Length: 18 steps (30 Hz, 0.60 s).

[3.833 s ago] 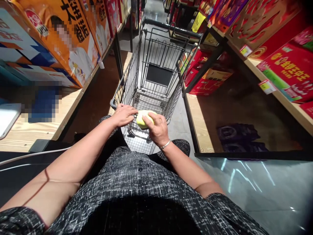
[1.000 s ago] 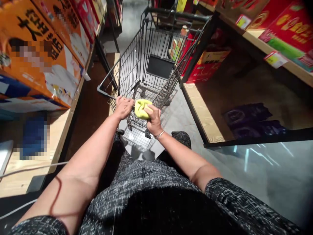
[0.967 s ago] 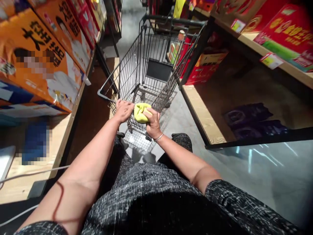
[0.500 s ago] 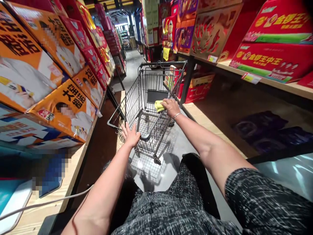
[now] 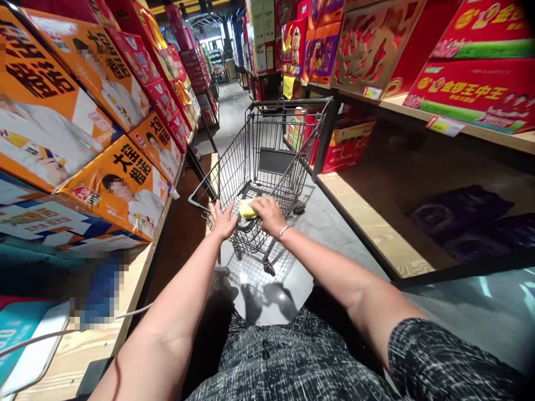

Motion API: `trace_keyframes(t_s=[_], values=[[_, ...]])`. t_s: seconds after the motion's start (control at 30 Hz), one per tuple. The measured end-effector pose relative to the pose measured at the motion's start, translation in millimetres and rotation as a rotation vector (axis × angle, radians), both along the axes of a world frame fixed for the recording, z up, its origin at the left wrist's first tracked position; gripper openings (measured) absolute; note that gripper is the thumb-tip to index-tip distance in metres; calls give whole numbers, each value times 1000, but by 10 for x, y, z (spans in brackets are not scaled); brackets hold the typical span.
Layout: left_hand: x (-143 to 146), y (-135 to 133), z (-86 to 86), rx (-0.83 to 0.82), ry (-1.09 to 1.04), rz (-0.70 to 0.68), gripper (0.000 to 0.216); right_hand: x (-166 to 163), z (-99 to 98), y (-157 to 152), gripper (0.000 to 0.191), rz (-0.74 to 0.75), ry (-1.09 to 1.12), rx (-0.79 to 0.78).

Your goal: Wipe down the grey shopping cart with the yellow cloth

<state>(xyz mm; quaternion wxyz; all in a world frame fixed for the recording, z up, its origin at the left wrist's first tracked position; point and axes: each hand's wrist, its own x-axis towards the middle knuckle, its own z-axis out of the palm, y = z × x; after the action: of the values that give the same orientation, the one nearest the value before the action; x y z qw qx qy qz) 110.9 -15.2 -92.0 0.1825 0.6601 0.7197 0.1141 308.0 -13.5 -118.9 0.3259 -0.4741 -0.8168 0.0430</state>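
An empty wire shopping cart [image 5: 267, 161] stands in the aisle in front of me, its near rim at my hands. My right hand [image 5: 267, 214] is closed on a yellow cloth [image 5: 246, 210], pressed on that near rim. My left hand [image 5: 223, 220] rests on the rim just left of the cloth, fingers spread and flat. A thin bracelet sits on my right wrist.
Orange and red gift boxes [image 5: 121, 184] fill the slanted left shelving. Red boxes [image 5: 468, 97] line the right shelf, with dark packages [image 5: 455, 206] on the low wooden shelf below. A white cable [image 5: 37, 340] runs over the left lower shelf. The grey aisle floor [image 5: 229, 111] stretches ahead.
My right hand drew the yellow cloth back from the cart's far right side to the near rim beside my left hand. Earlier, the view rose from looking down at the cart.
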Motion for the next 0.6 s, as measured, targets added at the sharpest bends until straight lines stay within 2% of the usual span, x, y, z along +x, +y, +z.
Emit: trace_keyframes(t_s=[0.07,0.13,0.2,0.27,0.33,0.43,0.5,0.6], values=[[-37,56,7,-6,-7,-6,72,-224,-151,-279,66,63,79,33],[-55,101,0,-6,-15,19,81,-328,-263,-392,68,99,112,71],[-56,142,-16,-4,-28,94,90,-288,-314,-302,60,147,88,105],[-49,184,-34,-12,-62,179,95,-140,-302,-55,52,164,43,115],[-54,232,-43,-20,-113,215,95,32,-255,237,53,89,34,108],[-102,316,-36,-40,-165,174,88,153,-223,493,65,-53,101,109],[-153,376,-25,-56,-160,141,82,91,-283,460,70,-25,140,129],[-230,465,-26,-59,-169,119,80,-125,-500,216,64,125,134,172]])
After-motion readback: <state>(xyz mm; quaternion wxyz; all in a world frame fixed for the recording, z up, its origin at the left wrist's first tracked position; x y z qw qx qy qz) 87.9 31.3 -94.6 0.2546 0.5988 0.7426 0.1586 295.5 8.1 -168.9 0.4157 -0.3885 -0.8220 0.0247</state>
